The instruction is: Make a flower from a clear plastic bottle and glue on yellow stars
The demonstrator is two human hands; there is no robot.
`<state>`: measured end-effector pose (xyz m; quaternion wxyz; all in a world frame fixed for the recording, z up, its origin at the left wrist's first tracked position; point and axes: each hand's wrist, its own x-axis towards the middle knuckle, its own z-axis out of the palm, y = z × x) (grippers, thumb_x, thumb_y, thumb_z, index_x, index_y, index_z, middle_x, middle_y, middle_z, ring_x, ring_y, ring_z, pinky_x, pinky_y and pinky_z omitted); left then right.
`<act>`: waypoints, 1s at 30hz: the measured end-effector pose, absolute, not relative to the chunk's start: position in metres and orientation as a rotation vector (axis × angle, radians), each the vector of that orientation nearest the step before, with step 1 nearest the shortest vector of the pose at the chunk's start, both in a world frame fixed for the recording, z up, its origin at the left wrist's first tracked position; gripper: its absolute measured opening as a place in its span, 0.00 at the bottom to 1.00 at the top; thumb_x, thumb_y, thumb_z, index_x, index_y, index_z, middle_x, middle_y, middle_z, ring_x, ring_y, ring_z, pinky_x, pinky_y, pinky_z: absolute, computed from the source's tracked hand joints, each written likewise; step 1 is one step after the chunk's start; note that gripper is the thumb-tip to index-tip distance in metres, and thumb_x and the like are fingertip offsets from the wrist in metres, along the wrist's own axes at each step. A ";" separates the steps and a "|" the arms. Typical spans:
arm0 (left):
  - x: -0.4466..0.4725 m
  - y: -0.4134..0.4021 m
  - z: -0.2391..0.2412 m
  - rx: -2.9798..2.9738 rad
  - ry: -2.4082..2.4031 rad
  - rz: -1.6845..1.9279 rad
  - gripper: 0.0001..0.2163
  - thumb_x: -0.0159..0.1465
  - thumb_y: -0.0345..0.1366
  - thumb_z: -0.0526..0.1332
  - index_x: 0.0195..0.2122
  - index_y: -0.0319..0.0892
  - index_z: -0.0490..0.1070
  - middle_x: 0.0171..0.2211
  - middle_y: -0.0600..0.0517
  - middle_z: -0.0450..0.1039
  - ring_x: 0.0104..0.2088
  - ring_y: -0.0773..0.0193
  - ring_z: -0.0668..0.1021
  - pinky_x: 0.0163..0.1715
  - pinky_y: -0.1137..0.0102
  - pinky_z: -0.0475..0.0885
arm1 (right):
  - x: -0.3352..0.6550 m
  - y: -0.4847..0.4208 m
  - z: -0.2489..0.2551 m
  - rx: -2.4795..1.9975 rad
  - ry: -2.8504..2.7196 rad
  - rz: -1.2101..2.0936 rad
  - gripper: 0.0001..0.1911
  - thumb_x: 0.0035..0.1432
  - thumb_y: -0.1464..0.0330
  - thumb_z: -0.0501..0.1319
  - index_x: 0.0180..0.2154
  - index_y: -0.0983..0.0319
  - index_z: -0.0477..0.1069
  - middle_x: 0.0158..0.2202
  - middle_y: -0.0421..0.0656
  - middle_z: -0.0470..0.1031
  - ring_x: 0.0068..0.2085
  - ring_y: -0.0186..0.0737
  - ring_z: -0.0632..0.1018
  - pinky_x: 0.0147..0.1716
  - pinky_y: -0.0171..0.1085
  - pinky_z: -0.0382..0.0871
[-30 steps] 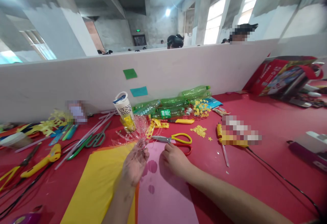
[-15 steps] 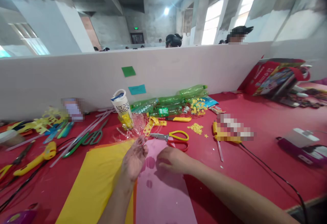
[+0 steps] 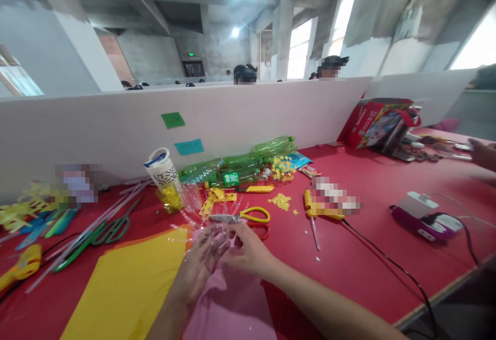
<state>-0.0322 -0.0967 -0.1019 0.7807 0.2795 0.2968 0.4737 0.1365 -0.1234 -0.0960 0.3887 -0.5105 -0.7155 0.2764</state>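
Note:
Over the pink sheet, my left hand is closed around a clear plastic bottle top, its thin cut strips fanning out away from me. My right hand meets it from the right, with thumb and fingers bent at the ring-like end; the exact contact is partly blurred. Just beyond the hands lie scissors with yellow and red handles, partly covered by my right hand. A yellow sheet is under and left of my left forearm.
Green bottles, a white cup and yellow paper stars are at the back. A yellow glue gun with a trailing cord lies right; another glue gun is left. Another person's hand shows at the right edge.
My right hand has moved from the pink sheet up to the clear bottle top in my left hand. The view has turned right, and another person's hand has appeared at the right edge.

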 end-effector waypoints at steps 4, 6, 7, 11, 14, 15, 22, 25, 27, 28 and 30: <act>-0.023 -0.104 -0.097 0.673 0.680 1.037 0.14 0.59 0.31 0.62 0.47 0.45 0.70 0.49 0.47 0.74 0.50 0.56 0.75 0.48 0.64 0.71 | 0.130 -0.123 -0.101 -1.266 -1.667 0.674 0.24 0.48 0.71 0.66 0.49 0.57 0.67 0.48 0.47 0.63 0.48 0.44 0.70 0.42 0.39 0.70; -0.020 -0.107 -0.092 0.737 0.695 1.013 0.13 0.59 0.32 0.63 0.45 0.44 0.71 0.49 0.46 0.74 0.50 0.56 0.75 0.48 0.65 0.70 | 0.132 -0.120 -0.104 -1.257 -1.621 0.669 0.20 0.50 0.72 0.64 0.47 0.58 0.68 0.46 0.47 0.64 0.47 0.45 0.70 0.42 0.41 0.70; -0.019 -0.108 -0.090 0.778 0.705 0.994 0.12 0.58 0.32 0.63 0.45 0.44 0.72 0.50 0.46 0.73 0.50 0.56 0.75 0.49 0.65 0.70 | 0.133 -0.119 -0.105 -1.254 -1.606 0.666 0.18 0.50 0.73 0.64 0.46 0.59 0.69 0.45 0.47 0.65 0.46 0.45 0.70 0.43 0.42 0.69; -0.023 -0.103 -0.087 0.880 0.788 0.924 0.12 0.57 0.33 0.64 0.43 0.42 0.74 0.46 0.45 0.75 0.47 0.55 0.76 0.49 0.64 0.69 | 0.140 -0.114 -0.111 -1.259 -1.605 0.666 0.11 0.50 0.71 0.64 0.39 0.62 0.71 0.42 0.46 0.68 0.45 0.45 0.70 0.45 0.41 0.66; -0.035 -0.094 -0.088 0.873 0.882 0.862 0.12 0.54 0.29 0.64 0.41 0.39 0.74 0.42 0.44 0.78 0.44 0.55 0.78 0.44 0.66 0.71 | 0.143 -0.114 -0.118 -1.293 -1.644 0.674 0.08 0.50 0.69 0.66 0.35 0.62 0.72 0.38 0.45 0.69 0.41 0.43 0.71 0.42 0.39 0.67; -0.039 -0.092 -0.088 0.867 0.906 0.854 0.13 0.54 0.28 0.64 0.41 0.39 0.74 0.41 0.44 0.78 0.43 0.55 0.78 0.42 0.67 0.72 | 0.142 -0.114 -0.120 -1.310 -1.663 0.673 0.06 0.50 0.69 0.66 0.33 0.62 0.72 0.37 0.44 0.69 0.40 0.42 0.71 0.41 0.39 0.67; -0.054 -0.086 -0.084 0.835 0.992 0.832 0.15 0.58 0.41 0.60 0.44 0.38 0.71 0.41 0.40 0.77 0.39 0.54 0.80 0.40 0.60 0.74 | 0.136 -0.126 -0.126 -1.419 -1.802 0.582 0.03 0.51 0.72 0.64 0.29 0.63 0.71 0.39 0.45 0.69 0.43 0.44 0.69 0.44 0.43 0.65; -0.054 -0.086 -0.085 0.859 1.076 0.876 0.15 0.54 0.38 0.65 0.42 0.40 0.71 0.40 0.41 0.78 0.37 0.56 0.80 0.36 0.64 0.74 | 0.141 -0.128 -0.124 -1.427 -1.864 0.578 0.05 0.57 0.67 0.61 0.35 0.64 0.71 0.42 0.44 0.70 0.45 0.42 0.71 0.44 0.45 0.67; -0.053 -0.086 -0.086 0.872 1.114 0.893 0.14 0.54 0.37 0.66 0.40 0.40 0.71 0.38 0.42 0.78 0.36 0.56 0.81 0.34 0.64 0.75 | 0.150 -0.125 -0.123 -1.447 -1.860 0.588 0.10 0.61 0.65 0.59 0.42 0.64 0.69 0.45 0.44 0.71 0.44 0.41 0.73 0.43 0.46 0.69; -0.053 -0.087 -0.087 0.877 1.123 0.897 0.13 0.54 0.38 0.66 0.40 0.40 0.71 0.38 0.42 0.78 0.35 0.56 0.81 0.33 0.64 0.75 | 0.157 -0.123 -0.122 -1.464 -1.840 0.595 0.12 0.61 0.64 0.58 0.45 0.64 0.69 0.46 0.45 0.71 0.44 0.41 0.74 0.42 0.45 0.70; -0.054 -0.087 -0.087 0.886 1.131 0.900 0.12 0.54 0.37 0.65 0.39 0.40 0.70 0.37 0.42 0.78 0.34 0.55 0.81 0.31 0.64 0.75 | 0.171 -0.116 -0.120 -1.499 -1.773 0.620 0.13 0.62 0.64 0.57 0.46 0.63 0.68 0.46 0.45 0.71 0.43 0.40 0.75 0.42 0.45 0.71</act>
